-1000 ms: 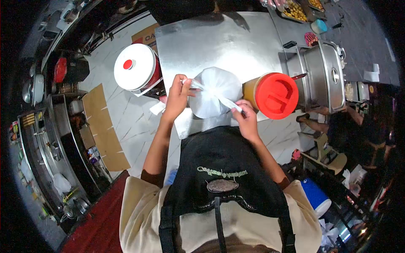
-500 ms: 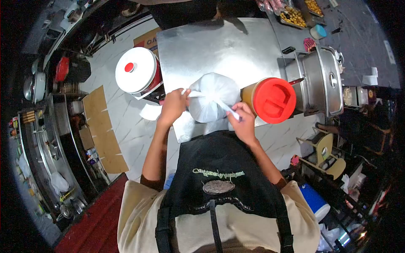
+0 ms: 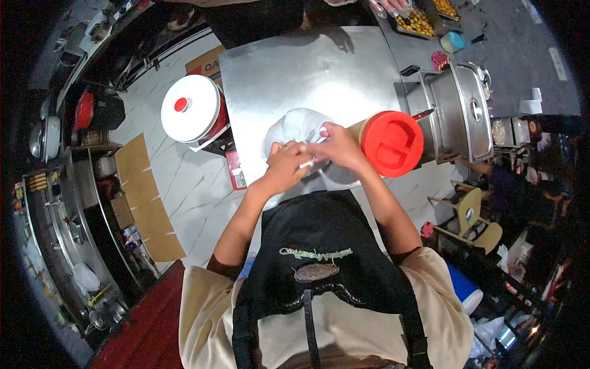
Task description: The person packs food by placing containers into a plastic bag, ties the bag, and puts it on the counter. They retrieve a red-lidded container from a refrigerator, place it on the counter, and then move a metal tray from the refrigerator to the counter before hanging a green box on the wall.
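A full, white translucent plastic bag (image 3: 294,123) rests near the front edge of the steel table (image 3: 307,67). My left hand (image 3: 284,167) and my right hand (image 3: 337,147) meet over the top of the bag. Both have closed fingers around its twisted ends, a bit of white plastic showing between them. Part of the bag is hidden under the hands. Just right of my right hand stands a container with a red lid (image 3: 393,144).
A white-lidded red container (image 3: 192,109) is at the left. Steel pans (image 3: 464,111) stand at the right. Beyond are trays of small yellow food (image 3: 416,23) and another person's gloved hand (image 3: 387,7). A chair (image 3: 472,216) is at lower right.
Both hands have come together over the bag, where they were apart pulling its ends to either side. The whole view has shifted slightly.
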Motion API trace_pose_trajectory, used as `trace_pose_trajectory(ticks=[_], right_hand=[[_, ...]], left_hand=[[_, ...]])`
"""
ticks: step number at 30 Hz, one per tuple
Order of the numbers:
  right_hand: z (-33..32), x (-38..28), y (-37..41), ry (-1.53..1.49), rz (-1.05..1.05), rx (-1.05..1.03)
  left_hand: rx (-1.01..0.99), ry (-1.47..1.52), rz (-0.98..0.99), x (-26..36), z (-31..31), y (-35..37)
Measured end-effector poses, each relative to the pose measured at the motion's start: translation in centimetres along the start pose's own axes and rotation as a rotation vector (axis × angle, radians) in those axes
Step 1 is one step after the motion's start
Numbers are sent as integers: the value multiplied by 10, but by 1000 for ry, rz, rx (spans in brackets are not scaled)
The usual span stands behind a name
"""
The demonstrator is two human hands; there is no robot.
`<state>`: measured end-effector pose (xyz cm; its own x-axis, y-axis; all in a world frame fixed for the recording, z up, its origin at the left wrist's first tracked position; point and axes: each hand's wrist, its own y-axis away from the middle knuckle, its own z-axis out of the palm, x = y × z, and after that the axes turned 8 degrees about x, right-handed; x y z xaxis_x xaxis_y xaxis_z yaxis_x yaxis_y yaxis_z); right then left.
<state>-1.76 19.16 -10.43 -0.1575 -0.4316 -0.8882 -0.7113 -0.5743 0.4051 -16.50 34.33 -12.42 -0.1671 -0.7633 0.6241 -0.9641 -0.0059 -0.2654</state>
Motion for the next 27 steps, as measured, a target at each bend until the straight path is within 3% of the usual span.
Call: trace_pose_trajectory(ticks=[4, 7, 10, 11, 13, 15, 18, 22, 25, 27], right_hand=[[4, 19, -10, 85, -63, -69], [-2, 4, -3, 411, -212, 8], [1, 2, -4, 608, -562, 35], [3, 0, -3, 649, -618, 62], [8, -16, 0, 731, -736, 118], [9, -23, -3, 600, -572, 67], [10, -29, -6, 512, -448, -2], [2, -50, 1, 534, -328, -8], [16, -15, -6, 582, -575, 110], [22, -5, -6, 578, -702, 111]], left_hand=[[-39, -82, -33, 6, 5, 4], [29, 292, -254, 5, 1, 4], [207, 945, -641, -16, 17, 4], [261, 1049, -637, -22, 21, 2], [175, 1066, -704, -23, 6, -5], [136, 999, -740, -16, -10, -14], [-41, 520, -740, -2, -29, -35], [198, 733, -764, -14, -10, -28], [492, 1002, -813, -21, 34, -14], [593, 909, -884, -11, 41, -14]])
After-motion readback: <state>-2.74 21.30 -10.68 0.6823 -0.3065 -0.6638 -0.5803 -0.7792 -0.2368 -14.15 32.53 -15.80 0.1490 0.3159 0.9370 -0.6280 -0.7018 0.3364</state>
